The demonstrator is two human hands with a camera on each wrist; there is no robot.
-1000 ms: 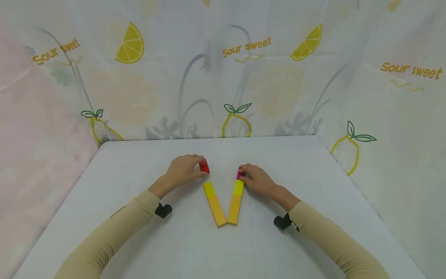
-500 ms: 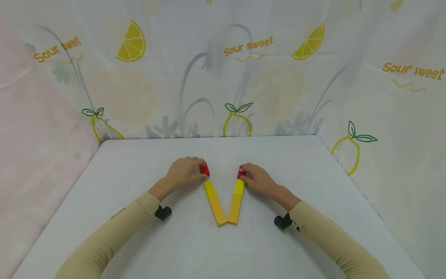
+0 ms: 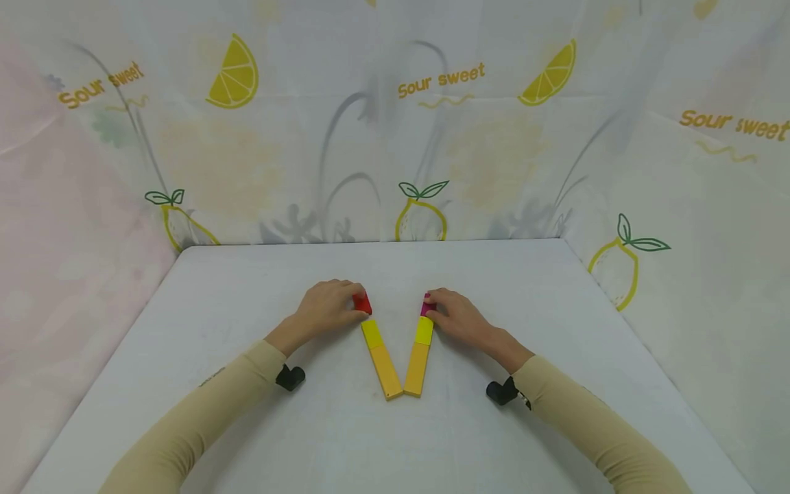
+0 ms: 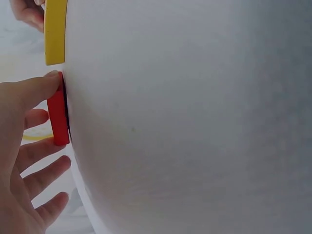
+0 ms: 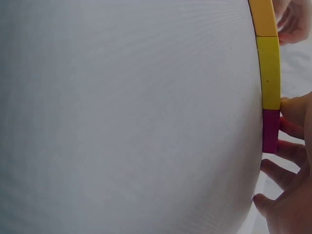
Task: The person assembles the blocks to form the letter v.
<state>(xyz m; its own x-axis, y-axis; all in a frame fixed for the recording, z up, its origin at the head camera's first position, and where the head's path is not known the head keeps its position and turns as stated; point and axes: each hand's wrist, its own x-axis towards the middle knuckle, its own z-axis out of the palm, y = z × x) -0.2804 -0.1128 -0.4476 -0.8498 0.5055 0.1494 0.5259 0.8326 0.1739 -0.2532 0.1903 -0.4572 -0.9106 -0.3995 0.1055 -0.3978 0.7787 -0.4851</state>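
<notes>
My left hand (image 3: pixel 327 306) pinches a red block (image 3: pixel 363 303) between thumb and fingers. In the left wrist view that red block (image 4: pixel 58 117) hovers close over the tabletop, a narrow gap from a yellow block (image 4: pixel 55 34). On the right, my right hand (image 3: pixel 459 317) grips a magenta block (image 3: pixel 426 309). The right wrist view has the magenta block (image 5: pixel 271 130) end to end with another yellow block (image 5: pixel 270 73). Two orange blocks, one left (image 3: pixel 386 372) and one right (image 3: pixel 416 369), continue the yellow ones and meet at their near ends, forming a V.
A white table (image 3: pixel 395 446) carries the blocks. Behind it hangs a lemon-print cloth (image 3: pixel 481 165), which also covers both sides. Black wrist cameras, left (image 3: pixel 290 377) and right (image 3: pixel 502 392), sit low beside the sleeves.
My left hand has brought the red block slightly nearer and down, toward the far end of the left yellow block. The right hand has stayed on the magenta block.
</notes>
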